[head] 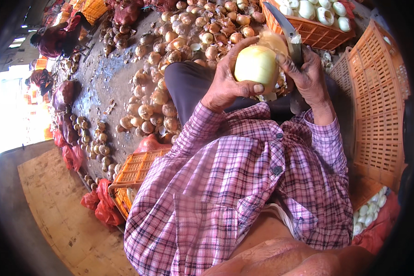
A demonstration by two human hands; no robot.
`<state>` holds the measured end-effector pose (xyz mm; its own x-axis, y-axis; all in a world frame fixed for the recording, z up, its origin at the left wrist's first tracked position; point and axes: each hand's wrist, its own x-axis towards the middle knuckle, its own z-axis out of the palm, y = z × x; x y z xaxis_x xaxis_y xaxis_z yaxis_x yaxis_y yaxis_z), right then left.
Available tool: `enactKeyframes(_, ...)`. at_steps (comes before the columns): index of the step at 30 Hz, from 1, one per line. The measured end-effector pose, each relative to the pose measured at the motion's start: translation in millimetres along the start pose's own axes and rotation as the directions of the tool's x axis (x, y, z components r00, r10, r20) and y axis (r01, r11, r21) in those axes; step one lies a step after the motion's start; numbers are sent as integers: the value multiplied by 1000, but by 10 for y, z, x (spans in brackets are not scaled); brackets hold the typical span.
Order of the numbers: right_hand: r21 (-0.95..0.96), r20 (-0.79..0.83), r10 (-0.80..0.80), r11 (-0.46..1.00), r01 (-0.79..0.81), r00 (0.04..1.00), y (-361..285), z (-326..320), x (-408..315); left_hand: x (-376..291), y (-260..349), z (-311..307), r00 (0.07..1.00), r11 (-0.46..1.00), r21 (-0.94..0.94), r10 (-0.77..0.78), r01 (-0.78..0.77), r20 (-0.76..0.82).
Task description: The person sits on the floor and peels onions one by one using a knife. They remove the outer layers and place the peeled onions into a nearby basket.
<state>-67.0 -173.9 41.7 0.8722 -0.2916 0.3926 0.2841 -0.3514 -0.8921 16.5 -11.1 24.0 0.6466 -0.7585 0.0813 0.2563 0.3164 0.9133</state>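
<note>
A large onion [256, 67], pale yellow-green and mostly bare of dry skin, rests in my left hand [224, 79], whose thumb lies across its near side. My right hand [307, 70] grips a knife [281, 20] by its dark handle, blade pointing up and to the left. The right thumb and fingers also press at the onion's right side. A loose, papery flap of onion skin [273, 40] stands off behind the onion, close to the knife. Below both hands are my dark-trousered legs [189, 84], bent on the ground.
Unpeeled onions [155, 96] cover the floor ahead and to the left, with shed skins among them. An orange crate [310, 29] of peeled onions [307, 9] stands at front right. A tall orange crate [377, 103] rises at my right, another crate [138, 169] at my left. A person [55, 39] works further off.
</note>
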Motion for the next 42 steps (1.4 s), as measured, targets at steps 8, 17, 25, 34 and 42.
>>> enactKeyframes(8,335,-178,251,925,-181,952,203,-424,16,-8,-147,-12,997,954,-294,-45,60,59)
enactKeyframes(17,-438,129,232,886,-155,964,-77,-357,-151,1,-103,-76,992,910,407,109,-74,-63)
enactKeyframes(25,-484,262,-185,824,295,947,-66,-54,-264,60,-269,-55,935,810,516,353,-280,-46)
enactKeyframes(34,-526,284,-146,803,281,948,-133,-75,-307,46,-74,-41,882,488,813,466,-318,65)
enactKeyframes(42,-501,270,-99,835,227,958,-2,-188,-427,0,29,-74,935,789,588,321,-177,-149)
